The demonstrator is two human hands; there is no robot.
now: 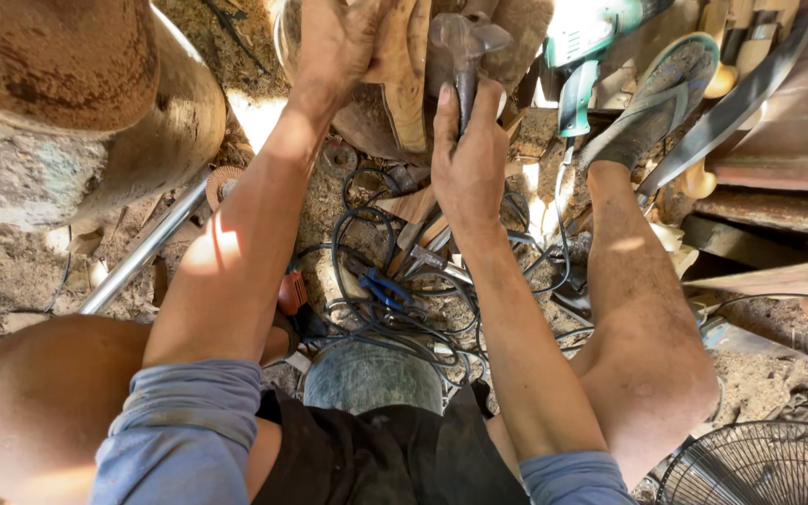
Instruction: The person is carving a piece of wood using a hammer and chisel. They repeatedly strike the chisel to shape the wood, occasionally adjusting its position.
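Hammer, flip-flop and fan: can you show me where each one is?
hammer [466,42], head camera view, on its metal head above the right hand [468,159].
flip-flop [658,98], head camera view, on the middle of its sole.
fan [767,465], head camera view, on its wire grille at the bottom right.

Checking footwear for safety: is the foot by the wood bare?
No, the foot wears a flip-flop sandal, propped up beside the wooden piece.
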